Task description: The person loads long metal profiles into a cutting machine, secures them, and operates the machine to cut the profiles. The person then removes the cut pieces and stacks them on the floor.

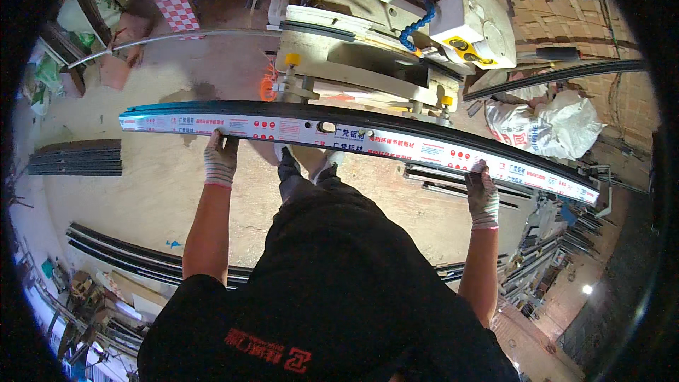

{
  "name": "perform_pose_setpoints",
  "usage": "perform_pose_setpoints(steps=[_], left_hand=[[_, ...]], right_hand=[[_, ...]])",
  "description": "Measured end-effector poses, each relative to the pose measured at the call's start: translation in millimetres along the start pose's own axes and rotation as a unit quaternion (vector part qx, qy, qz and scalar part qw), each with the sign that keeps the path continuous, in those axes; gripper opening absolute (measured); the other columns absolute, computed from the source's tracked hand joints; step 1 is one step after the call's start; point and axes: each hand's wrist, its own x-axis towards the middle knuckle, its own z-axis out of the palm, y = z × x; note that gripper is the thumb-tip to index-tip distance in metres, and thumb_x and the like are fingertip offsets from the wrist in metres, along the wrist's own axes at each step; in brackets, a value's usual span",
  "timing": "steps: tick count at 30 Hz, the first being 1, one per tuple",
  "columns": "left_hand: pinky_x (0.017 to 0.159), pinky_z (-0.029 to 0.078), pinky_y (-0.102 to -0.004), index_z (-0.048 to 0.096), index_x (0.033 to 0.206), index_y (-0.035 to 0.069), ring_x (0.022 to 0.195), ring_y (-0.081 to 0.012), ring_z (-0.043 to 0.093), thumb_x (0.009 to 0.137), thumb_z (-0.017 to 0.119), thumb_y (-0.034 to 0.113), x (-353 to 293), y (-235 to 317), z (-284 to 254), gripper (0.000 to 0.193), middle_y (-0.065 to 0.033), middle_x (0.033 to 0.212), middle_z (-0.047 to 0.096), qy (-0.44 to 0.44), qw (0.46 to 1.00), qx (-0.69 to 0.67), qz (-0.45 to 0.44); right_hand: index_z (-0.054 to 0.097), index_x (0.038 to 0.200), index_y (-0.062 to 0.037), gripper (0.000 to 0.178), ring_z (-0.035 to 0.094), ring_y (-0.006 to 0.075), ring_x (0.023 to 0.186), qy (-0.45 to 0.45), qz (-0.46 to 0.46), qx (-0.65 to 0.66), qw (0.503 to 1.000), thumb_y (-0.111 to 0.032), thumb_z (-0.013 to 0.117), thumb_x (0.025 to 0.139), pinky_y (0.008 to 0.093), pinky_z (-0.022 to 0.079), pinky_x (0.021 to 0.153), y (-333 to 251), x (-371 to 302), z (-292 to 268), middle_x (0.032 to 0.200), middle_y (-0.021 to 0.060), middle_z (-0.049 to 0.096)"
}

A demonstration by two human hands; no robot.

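Note:
A long dark metal profile [396, 139], its near side covered in white film with red and blue print, spans the view in front of my body. My left hand [221, 158], in a pale knit glove, grips its lower edge left of the middle. Farther right my right hand [483, 197], gloved the same way, grips it too. The fingers of both hands curl behind the profile and are partly hidden. Holes show in the profile's film-covered face near its middle. The right end lies lower in the picture than the left.
Beyond the profile stands a pale machine [474, 25] with a blue flexible hose [417, 25] and yellow knobs. Stacked dark profiles [74, 158] lie at left, more bars [127, 253] behind me on the left. White sacks [548, 124] sit at right, beside loose offcuts.

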Motion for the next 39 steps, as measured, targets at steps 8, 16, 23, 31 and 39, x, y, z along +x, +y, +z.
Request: perform_pose_setpoints(steps=[8,16,23,31,39], left_hand=[[0.110,0.045,-0.0453,0.056,0.125,0.003,0.119,-0.0295,0.055,0.095,0.065,0.024,-20,13,13,0.038,-0.0108,0.123,0.059,-0.053,0.989,0.091,0.102],[0.105,0.048,-0.0433,0.058,0.123,0.004,0.116,-0.0280,0.058,0.093,0.068,0.028,-21,1,43,0.040,-0.0095,0.123,0.061,-0.005,0.990,0.102,0.101],[0.103,0.050,-0.0444,0.059,0.120,0.003,0.115,-0.0294,0.059,0.092,0.069,0.027,-15,-5,46,0.039,-0.0100,0.120,0.061,0.003,0.985,0.116,0.129],[0.102,0.050,-0.0461,0.062,0.115,0.002,0.112,-0.0298,0.059,0.094,0.065,0.025,-1,-3,41,0.032,-0.0113,0.116,0.062,0.025,0.982,0.131,0.131],[0.097,0.055,-0.0479,0.061,0.111,0.004,0.107,-0.0300,0.062,0.094,0.063,0.022,-17,-12,57,0.024,-0.0121,0.111,0.061,0.033,0.987,0.068,0.141]], right_hand=[[0.047,0.144,-0.0114,0.063,0.058,0.0240,0.119,-0.090,0.112,0.098,0.985,-0.052,0.058,0.098,0.0457,0.047,0.101,64,66,-25,0.131,0.0065,0.060],[0.035,0.151,-0.0098,0.097,0.041,0.0324,0.137,-0.014,0.137,0.104,0.985,-0.071,0.066,0.082,0.0520,0.030,0.116,85,109,-34,0.151,0.0132,0.040],[0.035,0.154,-0.0160,0.089,0.041,0.0301,0.139,-0.014,0.168,0.141,0.976,-0.067,0.064,0.086,0.0484,0.032,0.115,78,108,-31,0.152,0.0093,0.045],[0.040,0.151,-0.0132,0.075,0.041,0.0318,0.139,-0.109,0.137,0.214,0.961,-0.061,0.053,0.096,0.0502,0.029,0.116,124,126,-71,0.154,0.0151,0.041],[0.045,0.148,-0.0121,0.085,0.043,0.0284,0.137,-0.072,0.163,0.241,0.954,-0.072,0.055,0.089,0.0489,0.029,0.115,127,148,-74,0.154,0.0066,0.043]])
